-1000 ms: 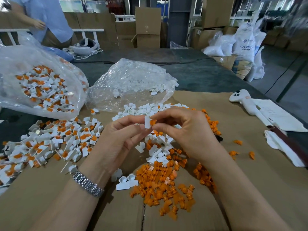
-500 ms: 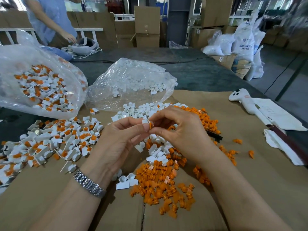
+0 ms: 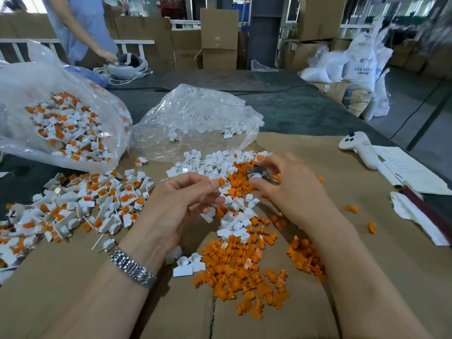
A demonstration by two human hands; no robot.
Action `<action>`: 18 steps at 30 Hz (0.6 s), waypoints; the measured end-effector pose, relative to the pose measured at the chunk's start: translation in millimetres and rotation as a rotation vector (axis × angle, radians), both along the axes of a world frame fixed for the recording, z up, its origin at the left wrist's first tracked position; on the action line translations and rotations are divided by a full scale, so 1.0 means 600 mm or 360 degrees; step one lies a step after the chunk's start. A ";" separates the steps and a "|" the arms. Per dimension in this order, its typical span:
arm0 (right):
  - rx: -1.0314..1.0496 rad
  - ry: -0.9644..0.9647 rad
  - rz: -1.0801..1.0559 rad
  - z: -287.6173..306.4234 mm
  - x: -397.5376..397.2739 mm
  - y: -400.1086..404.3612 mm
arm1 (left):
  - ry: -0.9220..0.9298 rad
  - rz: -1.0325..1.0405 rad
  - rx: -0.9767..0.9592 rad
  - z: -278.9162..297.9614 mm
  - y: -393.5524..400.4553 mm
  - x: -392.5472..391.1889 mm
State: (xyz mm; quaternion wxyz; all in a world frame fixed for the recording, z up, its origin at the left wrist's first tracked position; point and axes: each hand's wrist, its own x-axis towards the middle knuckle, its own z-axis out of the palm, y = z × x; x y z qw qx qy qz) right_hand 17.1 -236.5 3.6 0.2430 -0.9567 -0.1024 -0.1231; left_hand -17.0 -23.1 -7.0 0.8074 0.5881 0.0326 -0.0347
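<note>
A brown cardboard sheet [image 3: 318,148] is covering the near part of the dark table [image 3: 293,106]. At far left a clear bag [image 3: 61,128] is lying open, holding white-and-orange pieces; just beside it a second clear bag [image 3: 195,118] is holding a few white ones. A white handheld controller [image 3: 359,148] is lying at the right, touching paper sheets [image 3: 411,172]. Beyond the table a person in a blue shirt [image 3: 80,28] is standing, and cardboard boxes [image 3: 219,37] and white sacks [image 3: 359,62] are standing behind.

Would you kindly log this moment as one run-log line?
left hand: pinches orange-and-white part | right hand: grips metal tool | surface: cardboard
</note>
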 end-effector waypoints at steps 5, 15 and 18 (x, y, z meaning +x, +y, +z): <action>-0.0511 0.0452 -0.0367 -0.018 0.010 -0.018 | -0.0007 0.0037 -0.0021 -0.003 0.002 0.002; -0.0363 0.0310 -0.0407 -0.012 0.011 -0.012 | -0.0021 0.0130 -0.0144 -0.006 0.007 0.006; 0.0089 0.0225 -0.0336 0.017 0.001 -0.020 | -0.0034 0.0145 -0.0212 -0.006 0.009 0.008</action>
